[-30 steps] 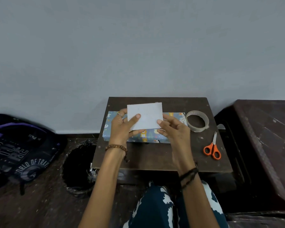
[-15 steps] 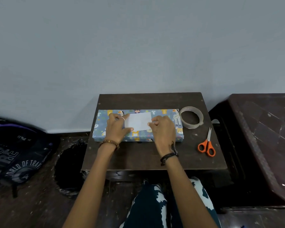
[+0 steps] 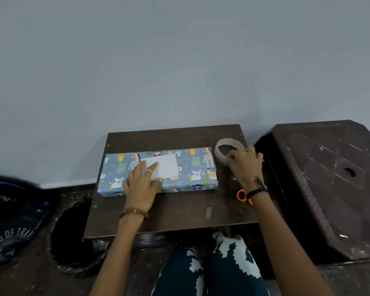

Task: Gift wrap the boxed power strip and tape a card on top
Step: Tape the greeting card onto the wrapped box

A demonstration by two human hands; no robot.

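A small dark brown table (image 3: 158,218) stands against the wall. On it lies a wrapped box (image 3: 192,174) in blue paper with animals; its long side runs parallel to the far edge and it sits nearer the left edge. A roll of clear tape (image 3: 222,147) lies at the far right corner, just beside the box's right end. Orange scissors (image 3: 241,196) lie near the right edge, only the handles visible. A small strip, perhaps of tape (image 3: 209,212), lies near the front edge.

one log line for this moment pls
stage: card taping | left hand: presses card on wrapped box | right hand: grips tape roll | scissors: idle
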